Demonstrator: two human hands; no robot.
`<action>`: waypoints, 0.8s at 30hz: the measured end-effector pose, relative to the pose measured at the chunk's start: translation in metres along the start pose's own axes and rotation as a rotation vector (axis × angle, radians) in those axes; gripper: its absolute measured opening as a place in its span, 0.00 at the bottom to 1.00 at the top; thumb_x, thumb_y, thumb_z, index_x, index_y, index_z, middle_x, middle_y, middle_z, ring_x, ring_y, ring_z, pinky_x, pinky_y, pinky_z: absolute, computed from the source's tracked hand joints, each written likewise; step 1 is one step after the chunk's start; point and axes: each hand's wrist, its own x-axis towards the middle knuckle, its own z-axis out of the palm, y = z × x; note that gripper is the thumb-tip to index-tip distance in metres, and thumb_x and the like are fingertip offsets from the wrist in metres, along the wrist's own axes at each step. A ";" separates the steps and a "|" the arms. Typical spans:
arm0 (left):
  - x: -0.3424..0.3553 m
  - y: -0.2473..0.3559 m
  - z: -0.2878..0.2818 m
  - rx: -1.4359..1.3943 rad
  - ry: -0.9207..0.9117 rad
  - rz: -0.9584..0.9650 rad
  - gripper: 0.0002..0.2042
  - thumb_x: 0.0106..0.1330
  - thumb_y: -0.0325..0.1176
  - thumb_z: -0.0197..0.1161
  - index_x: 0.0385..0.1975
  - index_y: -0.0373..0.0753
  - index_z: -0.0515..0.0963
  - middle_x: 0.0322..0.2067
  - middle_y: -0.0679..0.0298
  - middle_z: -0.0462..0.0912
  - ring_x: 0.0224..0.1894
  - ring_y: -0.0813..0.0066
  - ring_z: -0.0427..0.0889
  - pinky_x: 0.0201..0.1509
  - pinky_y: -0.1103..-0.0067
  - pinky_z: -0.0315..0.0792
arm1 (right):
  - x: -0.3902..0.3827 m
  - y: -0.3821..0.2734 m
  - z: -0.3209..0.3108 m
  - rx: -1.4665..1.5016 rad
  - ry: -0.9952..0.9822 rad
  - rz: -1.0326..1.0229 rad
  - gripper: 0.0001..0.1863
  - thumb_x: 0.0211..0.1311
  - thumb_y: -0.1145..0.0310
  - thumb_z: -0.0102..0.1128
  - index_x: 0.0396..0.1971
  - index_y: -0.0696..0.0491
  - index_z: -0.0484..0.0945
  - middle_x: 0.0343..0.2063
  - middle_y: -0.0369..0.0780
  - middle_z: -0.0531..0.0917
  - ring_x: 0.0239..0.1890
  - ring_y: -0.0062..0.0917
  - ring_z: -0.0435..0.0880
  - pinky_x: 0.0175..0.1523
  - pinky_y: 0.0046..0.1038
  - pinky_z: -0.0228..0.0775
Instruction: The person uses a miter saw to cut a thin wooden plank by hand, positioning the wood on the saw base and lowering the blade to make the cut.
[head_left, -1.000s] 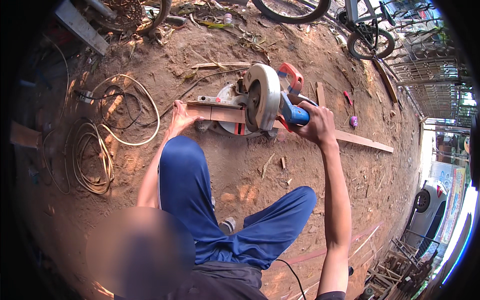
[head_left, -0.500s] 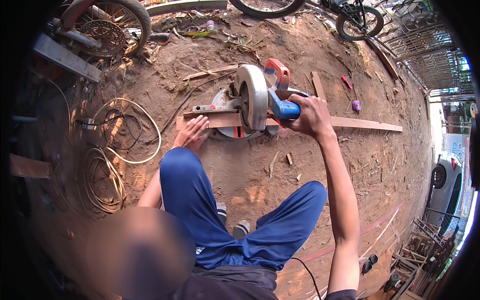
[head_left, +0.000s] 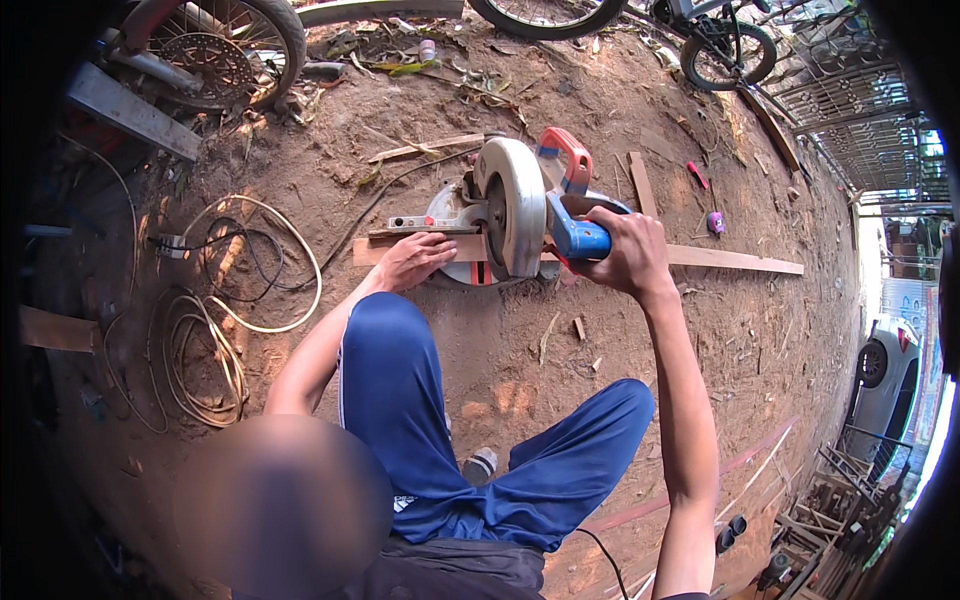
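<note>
Fingers [head_left: 602, 217] of the right hand [head_left: 638, 252] hug the blue handle [head_left: 580, 238]; left hand [head_left: 405, 264], fingers straight, should press the brown wooden board [head_left: 468, 249] far from the silver saw [head_left: 520, 205].

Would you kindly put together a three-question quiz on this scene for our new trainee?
1. Multiple choice: What colour is the handle of the saw that the right hand grips?
A) Green
B) Blue
C) Yellow

2. True or false: The left hand is on the wooden strip, on the saw's left side.

3. Fill in the blank: The coil of pale cable lies on the ground toward the person's ____ side.

Key:
1. B, blue
2. True
3. left
</note>
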 end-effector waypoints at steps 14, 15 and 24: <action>0.005 -0.007 0.010 -0.346 0.202 0.043 0.13 0.69 0.34 0.67 0.51 0.41 0.86 0.55 0.66 0.87 0.59 0.65 0.81 0.65 0.71 0.77 | -0.010 -0.007 0.004 0.028 -0.053 0.062 0.22 0.43 0.51 0.79 0.36 0.45 0.81 0.27 0.42 0.88 0.31 0.41 0.89 0.38 0.42 0.79; 0.004 -0.006 0.011 -0.321 0.204 0.033 0.13 0.69 0.34 0.67 0.51 0.41 0.86 0.55 0.67 0.87 0.59 0.66 0.81 0.65 0.72 0.77 | -0.009 -0.008 0.002 0.019 -0.072 0.058 0.23 0.43 0.52 0.79 0.38 0.44 0.81 0.28 0.42 0.88 0.32 0.41 0.89 0.39 0.42 0.79; 0.007 -0.002 0.004 -0.378 0.203 -0.006 0.13 0.68 0.34 0.68 0.51 0.41 0.85 0.55 0.66 0.87 0.60 0.64 0.80 0.65 0.71 0.78 | -0.013 -0.002 0.009 0.023 -0.078 0.012 0.26 0.52 0.70 0.70 0.54 0.45 0.77 0.33 0.42 0.90 0.37 0.38 0.89 0.44 0.41 0.77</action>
